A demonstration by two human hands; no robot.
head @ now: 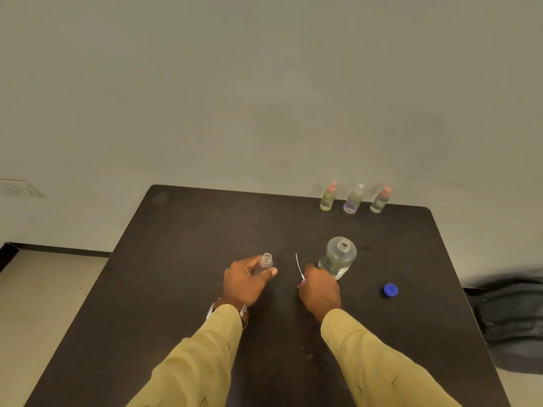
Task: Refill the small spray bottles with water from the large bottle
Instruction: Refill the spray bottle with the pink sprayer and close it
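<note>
The left hand [245, 282] grips the small bottle [264, 262], which stands upright with its open neck above the fingers. The right hand [318, 289] is closed on the spray head [302, 278], its dip tube [298, 264] pointing up.

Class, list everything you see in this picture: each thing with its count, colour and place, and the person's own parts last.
Table: 1, dark brown, centre.
Large bottle: 1, clear, uncapped, mid-table.
Blue cap: 1, right of the large bottle.
Small open bottle: 1, clear, in the left hand.
Spray top with tube: 1, white, in the right hand.
Capped spray bottles: 3, two pink tops, one white, far edge.
Bag: 1, dark, floor, right.
Wall socket: 1, left.
Left hand: watch at wrist.
Right hand: tan sleeve.
</note>
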